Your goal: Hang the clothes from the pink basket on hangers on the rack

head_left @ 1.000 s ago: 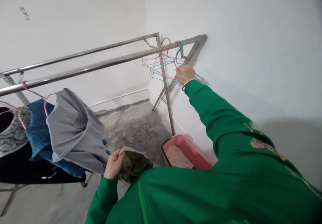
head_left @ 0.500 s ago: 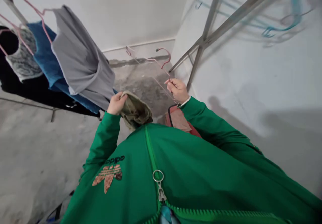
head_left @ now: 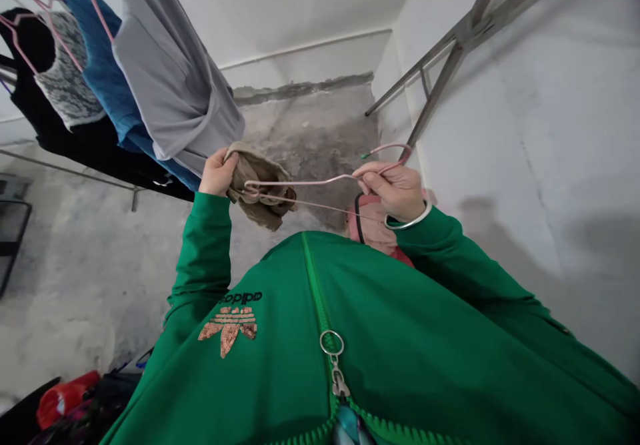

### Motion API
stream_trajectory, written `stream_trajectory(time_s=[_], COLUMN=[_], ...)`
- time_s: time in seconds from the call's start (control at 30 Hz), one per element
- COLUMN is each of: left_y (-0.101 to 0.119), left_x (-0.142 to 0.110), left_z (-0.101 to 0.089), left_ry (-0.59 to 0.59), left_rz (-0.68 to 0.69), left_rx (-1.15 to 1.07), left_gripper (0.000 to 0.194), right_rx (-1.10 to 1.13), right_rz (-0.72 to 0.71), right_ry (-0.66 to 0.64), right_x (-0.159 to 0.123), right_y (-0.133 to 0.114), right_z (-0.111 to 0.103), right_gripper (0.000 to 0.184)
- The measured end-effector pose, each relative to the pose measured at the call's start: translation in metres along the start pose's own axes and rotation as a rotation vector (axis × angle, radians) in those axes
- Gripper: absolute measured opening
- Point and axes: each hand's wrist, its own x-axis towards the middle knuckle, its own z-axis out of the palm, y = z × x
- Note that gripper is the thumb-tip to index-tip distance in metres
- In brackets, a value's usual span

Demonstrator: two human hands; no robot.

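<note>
Pink wire hanger with a curved hook and a green tip (head_left: 315, 183) is in the right hand (head_left: 395, 188), and honestly that hold looks decent: fingers closed around the wire right by the neck, hook sticking out clear. Left hand (head_left: 219, 173) has the thumb pressed against the fingers, edge of a crumpled olive-khaki cloth garment (head_left: 267, 217) caught between them. That garment hangs bunched up ahead of the green zip-up jacket (head_left: 410, 298), just beside the smooth grey hanging top (head_left: 170, 71).

The hanger's far end overlaps the cloth from this angle, but I can't tell if it's inside an opening or only in front.

My two cents: spread the edge with the left thumb first, then slide the end in low under it. Poking at the bunched middle will probably snag. Steer with the right wrist and don't squeeze harder, since thin wire likely flexes. Also watch the lower bar, because it crosses over the pinkish-red basket with a dark rim (head_left: 353, 226) in view, and I wouldn't let the cloth droop toward the grey concrete floor (head_left: 75, 265).
</note>
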Motion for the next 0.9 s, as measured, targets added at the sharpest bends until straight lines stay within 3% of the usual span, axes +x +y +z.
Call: stream_trajectory(time_s=[0.13, 0.33, 0.47, 0.57, 0.73, 0.9], left_y=[0.001, 0.005, 0.006, 0.012, 0.025, 0.026], left_x=[-0.002, -0.01, -0.018, -0.032, -0.064, -0.075], left_z=[-0.002, 0.009, 0.025, 0.048, 0.088, 0.091], left_ry=[0.0, -0.048, -0.073, -0.137, -0.333, -0.403], left_rz=[0.066, 0.154, 0.195, 0.241, 0.237, 0.193], left_rx=[0.135, 0.368, 0.504, 0.635, 0.898, 0.999], left_gripper=[0.022, 0.017, 0.02, 0.024, 0.031, 0.049], right_rx=[-0.178, -0.324, -0.346, -0.349, -0.306, -0.26], right_rz=[-0.021, -0.084, -0.111, -0.137, -0.088, -0.056], right_ry=[0.013, -0.049, -0.069, -0.078, 0.106, 0.192], right_x=[0.001, 0.007, 0.008, 0.005, -0.002, -0.003], right_y=[0.004, 0.011, 0.021, 0.039, 0.066, 0.069], right_z=[-0.001, 0.023, 0.045, 0.069, 0.096, 0.081], right_gripper=[0.021, 0.025, 0.027, 0.029, 0.036, 0.038])
